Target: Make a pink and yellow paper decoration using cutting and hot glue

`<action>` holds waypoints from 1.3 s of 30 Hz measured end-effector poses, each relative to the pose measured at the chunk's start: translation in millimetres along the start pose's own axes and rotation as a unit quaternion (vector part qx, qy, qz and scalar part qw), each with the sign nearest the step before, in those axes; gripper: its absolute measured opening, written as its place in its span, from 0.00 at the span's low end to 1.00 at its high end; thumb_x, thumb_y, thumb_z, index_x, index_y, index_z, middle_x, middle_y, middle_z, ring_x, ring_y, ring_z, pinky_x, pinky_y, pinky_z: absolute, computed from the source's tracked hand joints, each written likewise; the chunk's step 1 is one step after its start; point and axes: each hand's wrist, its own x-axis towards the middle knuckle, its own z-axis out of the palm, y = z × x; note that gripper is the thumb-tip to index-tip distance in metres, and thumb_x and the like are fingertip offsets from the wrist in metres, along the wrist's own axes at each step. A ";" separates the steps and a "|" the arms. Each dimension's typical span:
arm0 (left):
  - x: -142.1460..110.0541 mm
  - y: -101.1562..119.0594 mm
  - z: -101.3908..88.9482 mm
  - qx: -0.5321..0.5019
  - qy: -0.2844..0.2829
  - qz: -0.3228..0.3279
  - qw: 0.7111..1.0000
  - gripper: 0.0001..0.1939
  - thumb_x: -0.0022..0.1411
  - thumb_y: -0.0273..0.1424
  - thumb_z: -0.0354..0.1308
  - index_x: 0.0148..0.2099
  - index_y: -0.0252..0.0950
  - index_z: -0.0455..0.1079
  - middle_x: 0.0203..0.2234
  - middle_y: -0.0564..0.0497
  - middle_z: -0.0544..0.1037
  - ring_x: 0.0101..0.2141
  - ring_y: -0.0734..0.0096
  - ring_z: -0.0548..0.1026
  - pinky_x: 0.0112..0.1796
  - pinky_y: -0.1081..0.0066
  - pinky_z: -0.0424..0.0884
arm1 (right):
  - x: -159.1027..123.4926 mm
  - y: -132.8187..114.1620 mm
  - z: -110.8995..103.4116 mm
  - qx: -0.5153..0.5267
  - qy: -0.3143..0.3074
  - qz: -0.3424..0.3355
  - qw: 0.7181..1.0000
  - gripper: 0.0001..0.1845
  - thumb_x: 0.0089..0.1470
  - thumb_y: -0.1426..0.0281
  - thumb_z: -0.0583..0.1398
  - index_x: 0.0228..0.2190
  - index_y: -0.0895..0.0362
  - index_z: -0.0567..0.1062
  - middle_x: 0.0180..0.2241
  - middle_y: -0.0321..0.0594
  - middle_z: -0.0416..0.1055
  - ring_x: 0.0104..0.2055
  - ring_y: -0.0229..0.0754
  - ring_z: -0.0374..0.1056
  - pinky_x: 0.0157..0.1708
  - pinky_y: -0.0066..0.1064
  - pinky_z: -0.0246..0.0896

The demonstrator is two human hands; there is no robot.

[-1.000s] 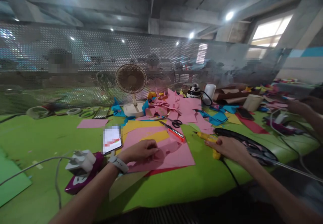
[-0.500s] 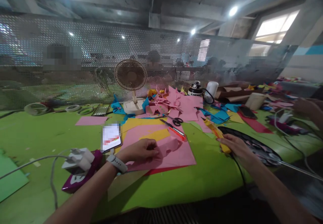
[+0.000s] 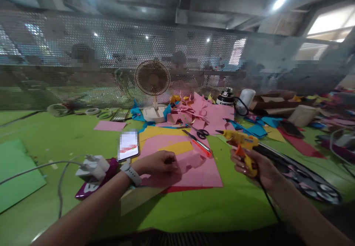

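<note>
Resting over a large pink sheet (image 3: 205, 177), my left hand (image 3: 159, 164) wears a white watch and is closed on a folded pink paper piece (image 3: 192, 161). My right hand (image 3: 256, 162) is wrapped around the handle of a yellow glue gun (image 3: 242, 138), held above the green table with its nozzle pointing left. A utility knife (image 3: 201, 145) with an orange-red end lies on the paper just beyond the pink piece. Behind it are black-handled scissors (image 3: 201, 132). A strip of yellow paper (image 3: 177, 148) lies on the pink sheet.
A phone (image 3: 128, 145) and a purple power strip (image 3: 95, 183) with white plugs lie left. A small fan (image 3: 152, 79) and a heap of pink paper shapes (image 3: 191, 111) stand behind. A black tray (image 3: 299, 172) sits right. The glue gun's cord (image 3: 267, 198) hangs off the front edge.
My right hand has raised and turned the glue gun, so its nozzle now points left and its orange trigger shows. My left hand keeps its place on the pink paper. The view has swung slightly left.
</note>
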 end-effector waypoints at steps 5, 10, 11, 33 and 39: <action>-2.8 -1.7 4.0 -0.001 0.041 -0.007 0.999 0.14 0.58 0.41 0.54 0.35 0.34 0.67 0.28 0.53 0.73 0.29 0.71 0.69 0.30 0.73 0.63 | 22.4 3.1 22.8 -0.032 0.001 0.041 0.999 0.10 0.40 0.68 0.68 0.28 0.57 0.76 0.23 0.35 0.68 0.22 0.32 0.62 0.17 0.22 0.56; -6.2 -2.9 5.7 -0.049 0.048 0.023 0.997 0.11 0.57 0.38 0.57 0.33 0.34 0.66 0.27 0.54 0.71 0.29 0.72 0.68 0.30 0.74 0.61 | 37.9 3.5 37.4 -0.086 -0.089 0.021 0.992 0.15 0.41 0.66 0.68 0.33 0.54 0.76 0.35 0.41 0.73 0.29 0.36 0.68 0.19 0.22 0.58; -6.7 -3.2 5.5 -0.068 0.041 0.025 0.997 0.10 0.56 0.37 0.58 0.33 0.35 0.66 0.27 0.54 0.71 0.29 0.72 0.68 0.29 0.74 0.61 | 39.6 4.9 38.3 -0.098 -0.110 0.027 0.989 0.14 0.42 0.65 0.68 0.33 0.55 0.76 0.34 0.41 0.73 0.28 0.36 0.67 0.19 0.23 0.58; -4.0 -6.4 9.9 -0.085 0.042 -0.008 0.996 0.13 0.54 0.40 0.60 0.34 0.34 0.67 0.27 0.54 0.72 0.28 0.73 0.68 0.28 0.74 0.60 | 15.8 42.1 52.1 -0.432 -0.077 0.083 0.895 0.22 0.45 0.53 0.63 0.37 0.55 0.76 0.22 0.35 0.72 0.21 0.37 0.66 0.19 0.26 0.61; -2.6 -8.8 12.2 -0.070 0.047 -0.003 0.996 0.11 0.54 0.37 0.60 0.35 0.34 0.67 0.28 0.54 0.72 0.28 0.74 0.68 0.29 0.75 0.60 | 12.2 52.3 55.9 -0.500 -0.031 0.027 0.865 0.17 0.51 0.57 0.60 0.39 0.54 0.74 0.33 0.42 0.75 0.31 0.42 0.71 0.29 0.31 0.69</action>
